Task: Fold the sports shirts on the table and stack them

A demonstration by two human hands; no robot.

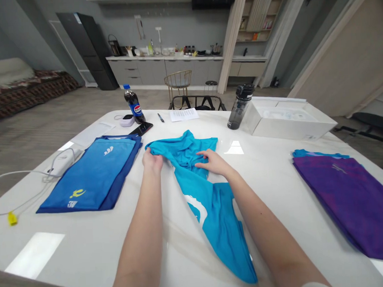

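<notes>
A turquoise T-shirt with a white print lies crumpled and twisted on the white table, one end trailing toward me. My left hand pinches its far left edge, the fingers partly hidden by the cloth. Over the bunched middle, my right hand rests with fingers stretched out and apart, touching the fabric. Left of my left hand lie blue folded shirts, stacked flat. On the far right sits a folded purple shirt with light blue cloth under it.
Along the back stand a cola bottle, a phone, a pen, a paper sheet, a dark water bottle and a white box. A power strip with cables lies at the left edge.
</notes>
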